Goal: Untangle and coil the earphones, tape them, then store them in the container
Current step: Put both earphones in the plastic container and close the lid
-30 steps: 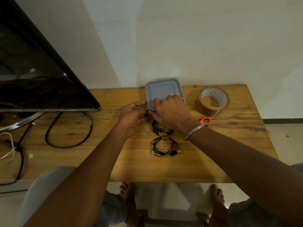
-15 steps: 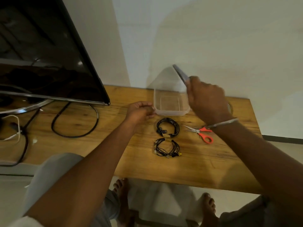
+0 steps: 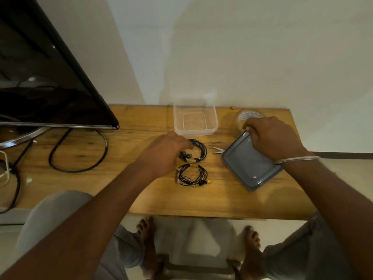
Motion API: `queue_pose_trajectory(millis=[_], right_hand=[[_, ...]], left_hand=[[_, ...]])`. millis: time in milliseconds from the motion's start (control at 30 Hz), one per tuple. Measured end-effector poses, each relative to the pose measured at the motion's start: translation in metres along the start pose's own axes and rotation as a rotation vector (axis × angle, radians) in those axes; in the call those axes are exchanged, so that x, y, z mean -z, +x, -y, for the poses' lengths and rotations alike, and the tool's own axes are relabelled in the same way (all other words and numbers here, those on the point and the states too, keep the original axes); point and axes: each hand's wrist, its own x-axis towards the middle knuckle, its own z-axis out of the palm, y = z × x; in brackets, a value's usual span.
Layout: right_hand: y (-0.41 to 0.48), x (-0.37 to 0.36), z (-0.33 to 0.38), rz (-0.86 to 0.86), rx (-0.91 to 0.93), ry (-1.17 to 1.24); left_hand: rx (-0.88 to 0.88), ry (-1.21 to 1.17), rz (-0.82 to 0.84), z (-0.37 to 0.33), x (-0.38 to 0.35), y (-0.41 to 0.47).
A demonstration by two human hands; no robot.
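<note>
Clamping grey rectangular plastic lid (image 3: 248,166) in right grip (image 3: 270,136), centre-right. With left grip (image 3: 163,152) at upper black earphone coil (image 3: 201,150); closure: cannot tell. Risk: lifting by one loop, unravelling, snagging lower coil (image 3: 191,176).

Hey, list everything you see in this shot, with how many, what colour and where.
table: 1, wooden, centre
container: 1, clear, open, back centre
lid: 1, grey, right
far coil: 1, black earphones, before container
near coil: 1, black earphones, yellow bit, nearer table edge
scissors: 1, metal tips showing, left of lid
tape: 1, brown, back right
TV: 1, black, left
cable: 1, black, looped below TV
bangle: 1, silver, right wrist
left hand: 1, at far coil, grip unclear
right hand: 1, grips lid
feet: 2, bare, under table
</note>
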Motion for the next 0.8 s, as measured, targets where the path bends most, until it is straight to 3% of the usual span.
queue_pose_trajectory(millis=[200,367,467,533,633,800], right_hand=[[0.0,-0.01,0.021,-0.122,0.017,-0.185],[-0.002,-0.019,0.035,-0.131,0.033,-0.314],[-0.007,-0.014,0.051,-0.179,0.126,-0.263],[-0.014,-0.011,0.062,-0.073,0.271,-0.094],[-0.034,-0.013,0.085,0.252,0.462,0.084],[-0.056,-0.039,0.115,0.354,0.537,-0.198]], left_hand=[[-0.026,0.225,0.103,-0.001,-0.014,0.009],[0.012,0.241,0.125,-0.004,-0.014,0.01],[0.047,0.222,0.167,-0.003,-0.011,0.006],[0.064,0.195,0.178,-0.002,-0.009,0.005],[0.13,0.135,0.224,0.001,-0.006,0.002],[0.217,0.132,0.265,0.004,-0.001,-0.002]])
